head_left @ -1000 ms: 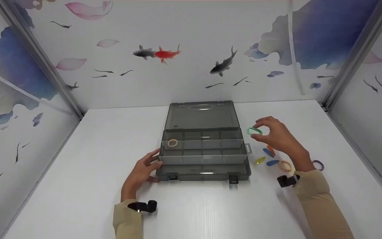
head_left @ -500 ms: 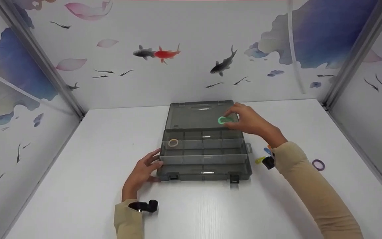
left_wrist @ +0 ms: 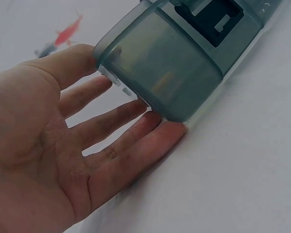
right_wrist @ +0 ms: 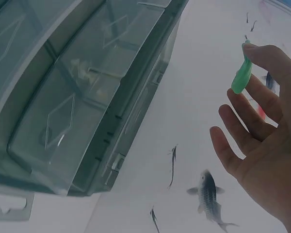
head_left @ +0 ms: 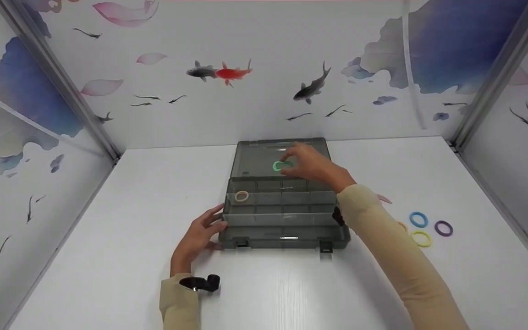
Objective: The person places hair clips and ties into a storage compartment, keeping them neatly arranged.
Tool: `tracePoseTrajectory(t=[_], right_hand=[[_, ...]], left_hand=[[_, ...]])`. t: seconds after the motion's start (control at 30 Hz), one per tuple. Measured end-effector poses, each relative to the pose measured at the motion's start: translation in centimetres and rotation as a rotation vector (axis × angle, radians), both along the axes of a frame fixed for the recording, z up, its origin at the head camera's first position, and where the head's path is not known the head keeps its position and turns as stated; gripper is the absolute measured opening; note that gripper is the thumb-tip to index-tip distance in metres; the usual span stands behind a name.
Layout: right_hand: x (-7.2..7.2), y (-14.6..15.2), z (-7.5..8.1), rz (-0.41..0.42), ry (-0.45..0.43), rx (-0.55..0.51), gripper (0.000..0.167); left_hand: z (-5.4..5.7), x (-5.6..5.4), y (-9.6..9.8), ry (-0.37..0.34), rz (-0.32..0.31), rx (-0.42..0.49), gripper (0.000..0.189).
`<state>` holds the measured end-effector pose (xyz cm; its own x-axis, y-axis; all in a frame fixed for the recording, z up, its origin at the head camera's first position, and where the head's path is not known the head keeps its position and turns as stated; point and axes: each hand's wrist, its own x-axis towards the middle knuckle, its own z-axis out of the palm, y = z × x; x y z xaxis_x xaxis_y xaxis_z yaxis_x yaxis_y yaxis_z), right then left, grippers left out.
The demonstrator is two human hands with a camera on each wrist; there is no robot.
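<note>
White desk (head_left: 167, 183); open translucent gray plastic box (head_left: 264, 233) mid-width, toward back edge.
Left hand (head_left: 200, 233), fingers loosely spread, touches box's left wall. Right hand (head_left: 307, 162) raised, thumb and forefinger pinched narrow. Round yellow ring (head_left: 424, 245), blue ring (head_left: 411, 218), purple ring (head_left: 436, 228) lie toward desk's right edge; beige ring (head_left: 236, 198) in box's left column, row unclear. Light-green smooth loop (right_wrist: 242, 78) in right hand's pinch, overlapping lid in head view. I'd brace box left-handed, lower loop straight, clear dividers, release low.
</note>
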<state>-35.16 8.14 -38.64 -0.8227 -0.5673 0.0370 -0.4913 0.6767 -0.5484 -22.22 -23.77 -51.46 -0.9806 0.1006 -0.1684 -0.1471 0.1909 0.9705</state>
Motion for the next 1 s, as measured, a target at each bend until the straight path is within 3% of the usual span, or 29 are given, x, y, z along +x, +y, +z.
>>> tracePoseTrajectory(t=[0.27, 0.6, 0.73, 1.0], right_hand=[[-0.6, -3.7, -1.4, -0.006, -0.018, 0.03, 0.038], [-0.1, -6.8, -3.5, -0.067, -0.082, 0.075, 0.031], [0.0, -7.7, -4.1, -0.08, -0.044, 0.119, 0.032], [0.0, -8.6, -5.4, -0.133, -0.082, 0.059, 0.029]], left_hand=[[0.1, 0.0, 0.0, -0.003, 0.0, 0.0, 0.06], [0.0, 0.1, -0.1, -0.012, 0.0, -0.002, 0.061], [0.0, 0.1, 0.0, -0.011, -0.001, -0.004, 0.061], [-0.2, 0.0, -0.1, -0.014, 0.011, -0.007, 0.059]])
